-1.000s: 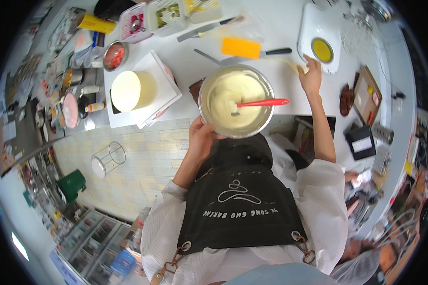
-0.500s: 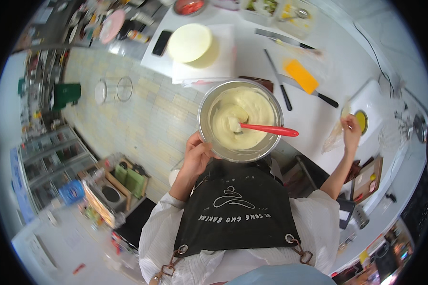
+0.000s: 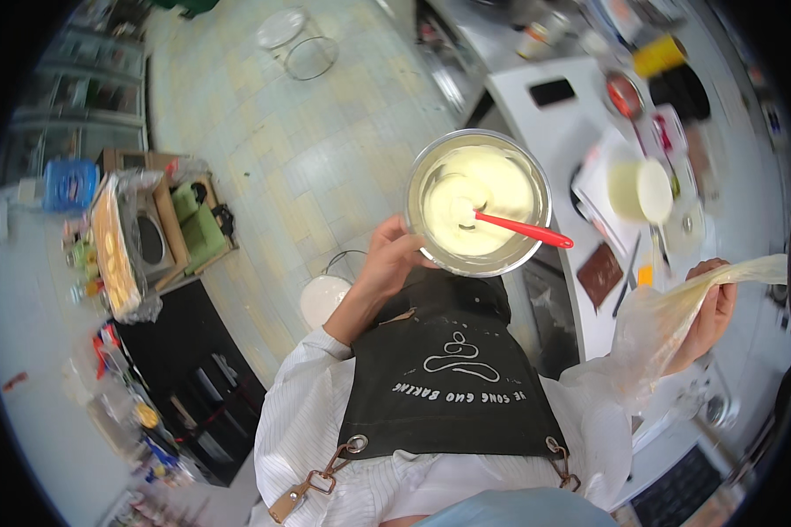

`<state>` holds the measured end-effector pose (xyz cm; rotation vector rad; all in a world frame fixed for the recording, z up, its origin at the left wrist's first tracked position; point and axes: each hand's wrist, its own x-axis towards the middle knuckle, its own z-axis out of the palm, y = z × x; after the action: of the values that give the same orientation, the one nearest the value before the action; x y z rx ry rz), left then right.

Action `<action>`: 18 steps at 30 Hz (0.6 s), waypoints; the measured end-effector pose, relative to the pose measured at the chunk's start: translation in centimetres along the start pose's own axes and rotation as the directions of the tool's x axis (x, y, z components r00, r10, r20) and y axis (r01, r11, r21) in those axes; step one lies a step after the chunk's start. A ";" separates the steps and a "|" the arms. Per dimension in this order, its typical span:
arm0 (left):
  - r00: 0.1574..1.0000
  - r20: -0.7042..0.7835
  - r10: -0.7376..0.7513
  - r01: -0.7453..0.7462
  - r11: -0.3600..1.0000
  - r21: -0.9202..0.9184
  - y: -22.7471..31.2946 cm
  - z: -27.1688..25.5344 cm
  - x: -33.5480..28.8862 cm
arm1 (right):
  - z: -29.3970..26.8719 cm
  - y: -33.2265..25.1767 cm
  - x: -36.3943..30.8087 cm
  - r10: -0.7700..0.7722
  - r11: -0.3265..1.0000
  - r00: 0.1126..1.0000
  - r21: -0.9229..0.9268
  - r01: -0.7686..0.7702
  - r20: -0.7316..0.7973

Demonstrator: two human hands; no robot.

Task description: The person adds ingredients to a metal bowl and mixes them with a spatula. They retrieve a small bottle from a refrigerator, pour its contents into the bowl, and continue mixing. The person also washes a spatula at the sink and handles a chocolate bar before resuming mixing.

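Note:
My left hand grips the rim of a steel mixing bowl, held up in front of my black apron. Inside the bowl is smooth, pale yellow cream. A spatula with a red handle stands in it, the handle resting over the right rim and the blade partly sunk. Out to the right, my right hand is closed around a clear plastic piping bag smeared with cream. The bag drapes over my wrist on one side and trails off to the right on the other.
On the white table to the right are a phone, a pale round cake, a brown square, an orange scraper and knives. A white stool stands left. Cartons and a black cabinet lie further left.
The view has turned left, so the table now lies to my right. My right hand has lifted the piping bag from the table. The bowl stays in my left hand.

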<state>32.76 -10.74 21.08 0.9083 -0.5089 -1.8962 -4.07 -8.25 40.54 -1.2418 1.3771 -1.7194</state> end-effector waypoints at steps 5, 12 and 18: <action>0.979 -0.124 0.159 -0.173 0.979 -0.111 7.3 -8.9 3.4 | 13.8 4.8 7.1 0.023 0.991 0.990 0.128 -0.041 0.142; 0.906 -0.367 0.211 -0.274 0.953 -0.130 20.7 -24.1 12.2 | 36.1 16.4 18.4 0.077 0.989 0.985 0.115 -0.095 0.155; 0.751 -0.583 0.311 -0.390 0.921 -0.011 37.4 -37.1 15.0 | 68.5 23.4 27.8 0.205 0.936 0.851 0.156 -0.314 0.483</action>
<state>78.45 -40.58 16.73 1.1432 -0.1624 -1.2099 46.19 -65.87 27.90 -1.1706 0.9772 -1.2472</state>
